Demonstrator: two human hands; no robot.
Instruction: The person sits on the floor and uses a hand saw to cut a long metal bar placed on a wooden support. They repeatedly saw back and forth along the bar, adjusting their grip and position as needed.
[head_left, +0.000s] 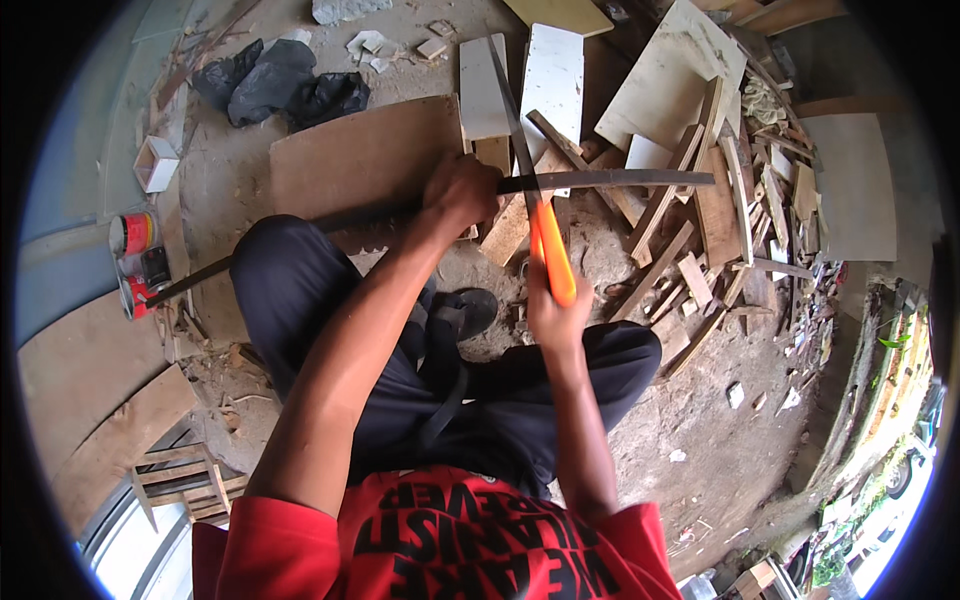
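My right hand [558, 318] is closed round the orange handle [556, 265] of a handsaw. Its long dark blade [513, 105] points away from me and crosses a long, thin dark wooden strip [630, 178] just right of my left hand. My left hand [465, 192] grips the strip from above, close to the blade. From there the strip runs left over my bent knee area, and its other end sticks out to the right above the scrap wood. A brown board [360, 155] lies just beyond my left forearm. My fingers hide part of the strip.
Loose scrap wood [715, 205] is piled at the right, with white panels [553, 80] at the far side. Black plastic bags [285, 85] lie far left. Red-and-black cans [138, 235] and a small wooden frame [185, 480] are on the left. A sandal [478, 312] shows near my legs.
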